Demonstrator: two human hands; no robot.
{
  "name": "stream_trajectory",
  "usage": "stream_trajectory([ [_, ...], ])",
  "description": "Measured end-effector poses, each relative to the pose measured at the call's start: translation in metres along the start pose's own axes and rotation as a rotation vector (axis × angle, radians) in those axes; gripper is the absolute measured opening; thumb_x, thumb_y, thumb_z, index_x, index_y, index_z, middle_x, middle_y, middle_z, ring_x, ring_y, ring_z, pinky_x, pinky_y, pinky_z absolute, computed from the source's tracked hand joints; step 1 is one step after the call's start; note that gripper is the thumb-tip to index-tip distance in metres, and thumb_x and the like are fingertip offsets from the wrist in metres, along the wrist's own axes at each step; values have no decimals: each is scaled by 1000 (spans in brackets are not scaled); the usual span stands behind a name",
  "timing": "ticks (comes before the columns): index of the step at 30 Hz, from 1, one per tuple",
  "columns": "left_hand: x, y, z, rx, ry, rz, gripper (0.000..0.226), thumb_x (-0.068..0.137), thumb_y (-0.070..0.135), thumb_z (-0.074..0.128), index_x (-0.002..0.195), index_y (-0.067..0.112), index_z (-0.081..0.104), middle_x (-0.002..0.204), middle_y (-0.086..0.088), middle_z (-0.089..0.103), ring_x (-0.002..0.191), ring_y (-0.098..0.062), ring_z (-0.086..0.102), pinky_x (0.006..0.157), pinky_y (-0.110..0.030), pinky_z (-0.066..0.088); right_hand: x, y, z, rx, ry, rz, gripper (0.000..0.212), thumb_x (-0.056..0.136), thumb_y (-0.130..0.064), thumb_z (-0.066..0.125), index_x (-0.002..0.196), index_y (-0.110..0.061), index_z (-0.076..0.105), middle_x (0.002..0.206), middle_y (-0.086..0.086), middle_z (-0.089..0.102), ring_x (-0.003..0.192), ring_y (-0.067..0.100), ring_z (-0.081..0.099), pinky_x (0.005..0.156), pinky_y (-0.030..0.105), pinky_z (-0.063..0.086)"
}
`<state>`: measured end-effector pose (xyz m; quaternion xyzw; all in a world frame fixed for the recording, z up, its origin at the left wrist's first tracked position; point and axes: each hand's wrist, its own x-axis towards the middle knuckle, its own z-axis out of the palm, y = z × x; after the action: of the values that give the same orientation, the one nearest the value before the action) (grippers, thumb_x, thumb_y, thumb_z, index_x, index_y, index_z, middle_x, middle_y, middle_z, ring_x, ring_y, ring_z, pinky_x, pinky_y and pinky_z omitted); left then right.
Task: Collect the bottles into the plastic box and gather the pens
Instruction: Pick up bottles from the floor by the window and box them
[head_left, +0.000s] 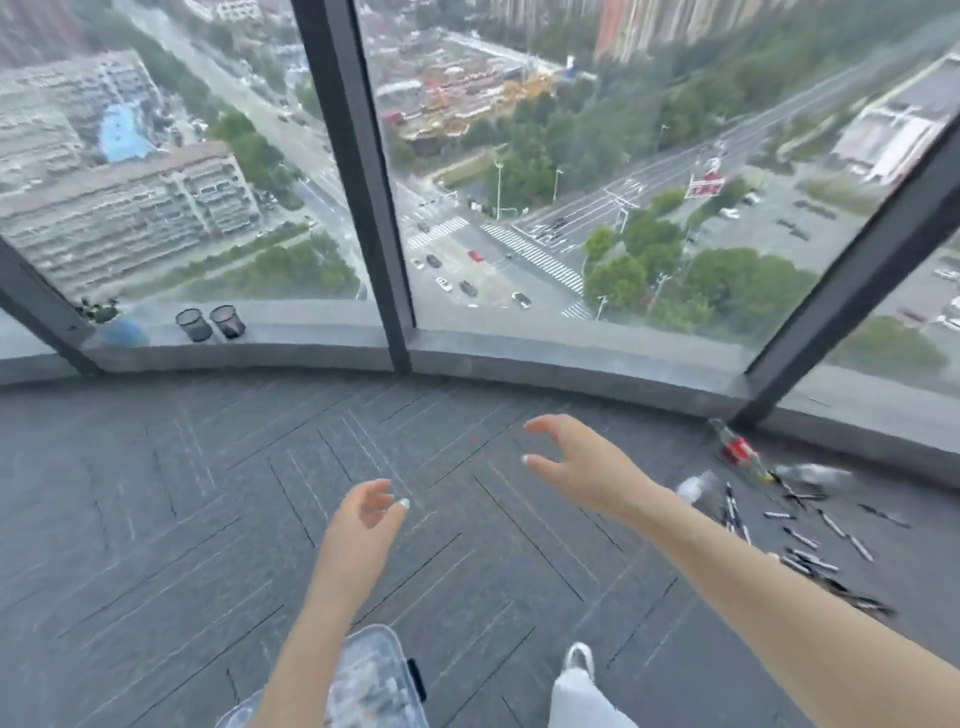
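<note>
Both of my hands reach forward over the grey carpet and hold nothing. My left hand (370, 512) has loosely curved fingers, and my right hand (574, 460) has its fingers spread. A clear plastic box (382, 675) with bottles inside sits on the floor under my left forearm. Far to the right, near the window, lie a bottle with a red label (737, 449) and two clear bottles (815, 474) (697, 488). Several pens (810, 540) are scattered on the carpet beside them, to the right of my right forearm.
Two black mesh pen cups (210, 323) and a blue pot with a plant (122, 330) stand on the window sill at the left. Tall glass panes with dark frames (363, 182) close off the front. My white shoe (579, 662) shows at the bottom.
</note>
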<state>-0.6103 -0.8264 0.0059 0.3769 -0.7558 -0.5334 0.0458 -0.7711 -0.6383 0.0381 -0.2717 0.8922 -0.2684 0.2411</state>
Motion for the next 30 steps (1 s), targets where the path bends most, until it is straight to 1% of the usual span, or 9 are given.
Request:
stream_trajectory([
  [4,0,58,49,98,-198,152,25,91,30,55,116,30,48,109,10,58,103,-12,56,74,-26,40,-56,44,-49,-69,122,129,46,93,-40,48,136,-26,40,142,-8,41,123,16,48,101,34,40],
  [7,-5,91,90,186,-329,219,29,90,35,55,118,31,48,107,14,58,102,-9,55,77,-28,42,-95,77,-75,-86,244,235,45,94,-38,48,136,-25,41,140,-8,44,121,16,49,98,35,41],
  [10,-13,112,129,295,-437,270,35,91,37,54,123,27,48,109,11,57,100,-9,53,67,-21,41,-133,114,-91,-71,316,345,44,94,-37,47,135,-24,42,138,-6,46,119,17,50,97,35,42],
  [12,-21,125,155,345,-492,304,38,91,37,54,125,24,48,108,10,57,100,-10,54,67,-21,41,-156,139,-100,-47,347,414,44,94,-37,47,135,-24,42,138,-6,46,120,16,50,97,35,42],
  [14,-29,138,182,374,-533,330,39,91,36,54,126,22,48,109,8,57,100,-12,53,72,-24,41,-176,162,-109,-29,372,474,44,94,-36,47,135,-23,42,139,-6,46,121,16,49,98,36,42],
  [17,-40,158,224,409,-580,364,40,91,36,54,127,21,48,109,8,57,100,-12,53,68,-22,41,-200,194,-125,-17,410,526,43,94,-35,46,135,-24,43,140,-6,46,123,15,49,98,34,42],
  [20,-47,177,268,434,-601,383,40,90,38,54,127,21,49,113,5,59,101,-13,55,80,-27,40,-218,227,-144,-4,443,556,42,94,-36,46,134,-24,44,137,-6,48,121,14,50,96,33,42],
  [27,-56,207,367,469,-644,366,41,90,38,54,127,20,49,109,6,58,95,-12,56,81,-31,44,-243,308,-186,29,421,630,40,95,-35,44,134,-25,43,138,-9,48,120,12,50,94,32,45],
  [30,-56,213,405,502,-667,363,40,91,37,53,126,20,49,112,4,57,98,-14,53,82,-32,44,-244,337,-200,44,421,655,40,95,-35,45,133,-24,44,139,-7,47,120,15,51,95,34,45],
])
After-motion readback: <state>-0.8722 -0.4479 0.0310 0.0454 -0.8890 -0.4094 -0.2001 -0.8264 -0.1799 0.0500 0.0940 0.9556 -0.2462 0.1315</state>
